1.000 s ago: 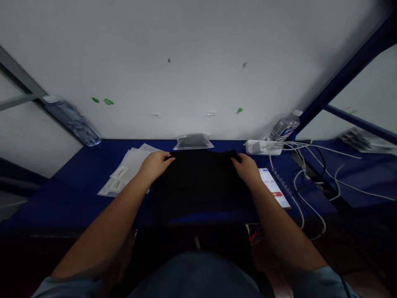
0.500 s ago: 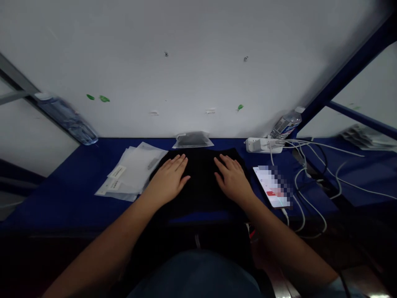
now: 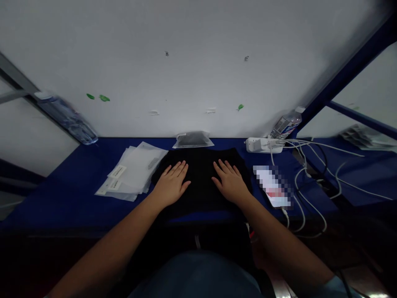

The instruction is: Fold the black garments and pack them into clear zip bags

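Your left hand and right hand moved off the far corners of the black cloth onto its top, both lay flat and open, gripping nothing, cloth sat on the blue surface between plastic bags and phone.

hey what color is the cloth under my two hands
Black; the cloth shows best in the current head view.

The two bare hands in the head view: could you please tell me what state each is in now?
Left hand: open, palm down on the flat black cloth, grasping nothing.
Right hand: open, palm down on the same cloth, grasping nothing.
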Demonstrator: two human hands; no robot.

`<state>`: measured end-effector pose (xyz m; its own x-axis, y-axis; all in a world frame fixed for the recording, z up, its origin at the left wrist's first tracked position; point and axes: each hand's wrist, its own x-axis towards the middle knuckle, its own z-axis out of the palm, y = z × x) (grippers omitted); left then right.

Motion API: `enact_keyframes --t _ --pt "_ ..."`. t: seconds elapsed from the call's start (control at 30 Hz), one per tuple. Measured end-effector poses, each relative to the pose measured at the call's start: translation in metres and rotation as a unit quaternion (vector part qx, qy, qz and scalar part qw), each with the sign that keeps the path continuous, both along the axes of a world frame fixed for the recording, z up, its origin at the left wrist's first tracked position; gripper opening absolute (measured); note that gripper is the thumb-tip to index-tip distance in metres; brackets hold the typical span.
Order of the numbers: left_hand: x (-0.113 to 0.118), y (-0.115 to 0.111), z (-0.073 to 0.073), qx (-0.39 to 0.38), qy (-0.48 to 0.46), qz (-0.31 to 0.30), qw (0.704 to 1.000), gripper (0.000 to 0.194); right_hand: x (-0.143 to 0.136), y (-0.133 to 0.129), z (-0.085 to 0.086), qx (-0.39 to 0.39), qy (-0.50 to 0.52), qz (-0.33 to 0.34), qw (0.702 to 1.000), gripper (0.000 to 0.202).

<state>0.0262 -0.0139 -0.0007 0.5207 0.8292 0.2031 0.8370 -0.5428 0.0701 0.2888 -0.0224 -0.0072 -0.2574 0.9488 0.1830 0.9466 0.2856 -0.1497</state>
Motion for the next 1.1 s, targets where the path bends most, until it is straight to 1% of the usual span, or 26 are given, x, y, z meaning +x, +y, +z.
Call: enact_keyframes --t 0.07,0.13,0.23,0.3,0.37,0.47,0.57,0.73,0.87,0.93,1.1 --pt "0.000 0.000 0.000 -0.004 0.004 0.003 1.000 0.058 0.000 0.000 0.003 -0.010 -0.001 0.002 1.000 0.061" --pt "-0.001 0.000 0.001 -0.004 0.006 0.006 1.000 0.059 0.003 -0.001 0.006 -0.021 -0.003 0.013 1.000 0.069" --pt "-0.004 0.001 0.002 -0.004 0.009 -0.003 1.000 0.069 0.010 -0.002 0.009 -0.036 -0.014 0.042 0.998 0.079" --pt "-0.006 0.001 0.002 -0.005 0.010 -0.015 1.000 0.079 0.014 -0.003 0.009 -0.042 -0.021 0.059 0.997 0.078" --pt "-0.007 0.000 0.003 -0.002 0.009 -0.021 1.000 0.081 0.017 -0.004 0.008 -0.040 -0.027 0.069 0.996 0.075" --pt "-0.007 -0.001 0.004 0.009 0.005 -0.033 0.999 0.074 0.019 -0.006 0.007 -0.029 -0.033 0.075 0.996 0.075" --pt "-0.006 -0.004 0.007 0.015 0.008 -0.063 0.998 0.066 0.022 -0.007 0.007 -0.018 -0.040 0.079 0.996 0.075" --pt "-0.008 -0.006 0.011 0.011 0.004 -0.102 0.995 0.061 0.031 -0.015 0.011 -0.003 -0.062 0.093 0.994 0.065" --pt "-0.009 -0.004 0.008 0.003 0.002 -0.102 0.995 0.056 0.036 -0.021 0.012 0.011 -0.093 0.103 0.990 0.075" --pt "-0.009 -0.003 0.006 -0.001 0.000 -0.100 0.995 0.054 0.037 -0.021 0.012 0.020 -0.112 0.088 0.990 0.076" --pt "-0.008 -0.003 0.006 0.002 -0.011 -0.104 0.995 0.051 0.043 -0.018 0.012 0.056 -0.141 0.047 0.987 0.063"
